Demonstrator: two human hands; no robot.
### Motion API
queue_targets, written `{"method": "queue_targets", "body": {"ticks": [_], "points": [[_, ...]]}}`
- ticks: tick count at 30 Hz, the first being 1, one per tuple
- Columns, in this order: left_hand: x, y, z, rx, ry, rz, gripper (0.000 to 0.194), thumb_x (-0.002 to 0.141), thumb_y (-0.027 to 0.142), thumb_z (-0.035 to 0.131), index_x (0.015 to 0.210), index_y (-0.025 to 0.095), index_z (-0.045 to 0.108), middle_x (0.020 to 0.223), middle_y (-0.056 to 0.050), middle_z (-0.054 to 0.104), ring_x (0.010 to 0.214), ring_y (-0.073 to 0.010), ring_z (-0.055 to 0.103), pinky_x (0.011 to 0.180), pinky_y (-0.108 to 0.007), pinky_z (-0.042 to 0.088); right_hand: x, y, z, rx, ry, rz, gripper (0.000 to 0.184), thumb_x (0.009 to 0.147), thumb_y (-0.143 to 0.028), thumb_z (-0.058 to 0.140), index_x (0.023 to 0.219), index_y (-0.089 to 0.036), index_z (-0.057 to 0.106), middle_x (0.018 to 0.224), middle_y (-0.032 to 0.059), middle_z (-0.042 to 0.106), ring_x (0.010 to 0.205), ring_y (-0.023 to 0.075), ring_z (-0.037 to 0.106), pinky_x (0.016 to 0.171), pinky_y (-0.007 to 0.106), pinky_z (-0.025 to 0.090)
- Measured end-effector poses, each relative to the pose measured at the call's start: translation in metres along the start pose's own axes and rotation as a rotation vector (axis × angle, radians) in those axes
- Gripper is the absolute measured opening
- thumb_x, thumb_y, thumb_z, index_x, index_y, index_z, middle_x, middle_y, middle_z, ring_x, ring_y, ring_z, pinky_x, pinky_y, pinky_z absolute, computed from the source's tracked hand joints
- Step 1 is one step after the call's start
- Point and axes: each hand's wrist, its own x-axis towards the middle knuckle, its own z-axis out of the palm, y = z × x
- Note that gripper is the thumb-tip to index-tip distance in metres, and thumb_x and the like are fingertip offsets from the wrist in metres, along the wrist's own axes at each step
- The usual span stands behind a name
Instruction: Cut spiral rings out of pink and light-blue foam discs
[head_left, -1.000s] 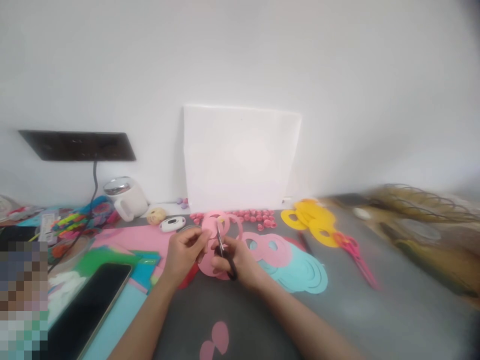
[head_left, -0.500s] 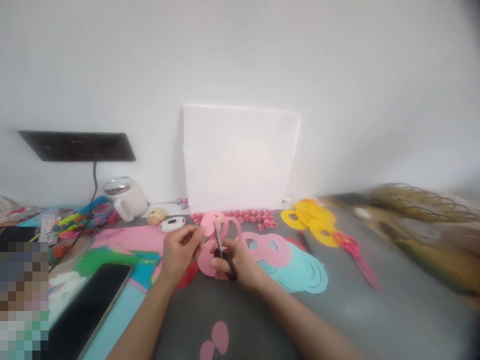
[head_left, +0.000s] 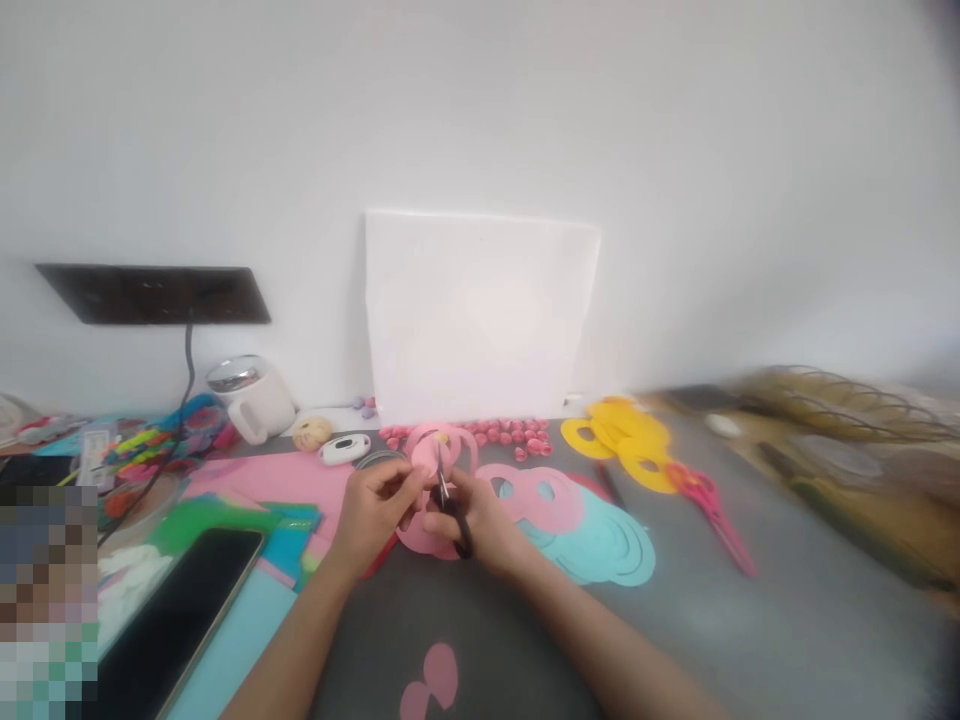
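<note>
The right hand (head_left: 484,522) grips the black-handled scissors (head_left: 453,508), fingers closed around the handle loops. The scissors' long axis points away from the person, tilted slightly left, with the blades at the curled pink paper cutout (head_left: 424,453). The left hand (head_left: 375,508), directly left of the scissors, is nearer to the cutout's held edge; its thumb and fingertips pinch that edge. Blade opening cannot be determined. Two pink paper ovals (head_left: 441,675) lie on the near side of the scissors.

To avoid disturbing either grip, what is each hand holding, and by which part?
The right hand holds scissors by their black handles; the left hand pinches a pink paper piece at its near edge.
</note>
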Motion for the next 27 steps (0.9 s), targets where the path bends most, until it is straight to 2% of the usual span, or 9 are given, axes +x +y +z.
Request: {"method": "queue_targets", "body": {"ticks": [8,15,27], "points": [[0.001,-0.0018,-0.001,-0.027,0.015,-0.001,0.027,0.08,0.035,0.059,0.061,0.016,0.058,0.048,0.004,0.05,0.038,-0.0056,0.041,0.039,-0.018,0.035,0.0005,0.0005,-0.0014,-0.04,0.026,0.007,0.049,0.054,-0.04,0.083,0.088,-0.016,0.057,0.059,-0.0052,0.05,0.051,0.0087,0.042,0.047,0.021,0.033],[0.0012,0.0,-0.003,-0.049,0.033,-0.022,0.027,0.08,0.033,0.06,0.06,0.016,0.057,0.049,0.005,0.048,0.038,-0.0048,0.041,0.038,-0.017,0.034,-0.0016,-0.0025,-0.0011,-0.043,0.035,0.026,0.046,0.053,-0.04,0.083,0.083,-0.016,0.057,0.062,-0.0043,0.053,0.054,0.0102,0.051,0.055,0.025,0.045],[0.0032,-0.0073,-0.0053,-0.083,0.104,-0.002,0.026,0.081,0.035,0.061,0.064,0.016,0.059,0.049,0.005,0.049,0.038,-0.005,0.04,0.037,-0.018,0.033,-0.002,0.0008,-0.0016,-0.012,0.025,0.086,0.045,0.054,-0.036,0.083,0.083,-0.015,0.057,0.053,-0.0056,0.053,0.044,0.0088,0.05,0.042,0.019,0.037]]}}
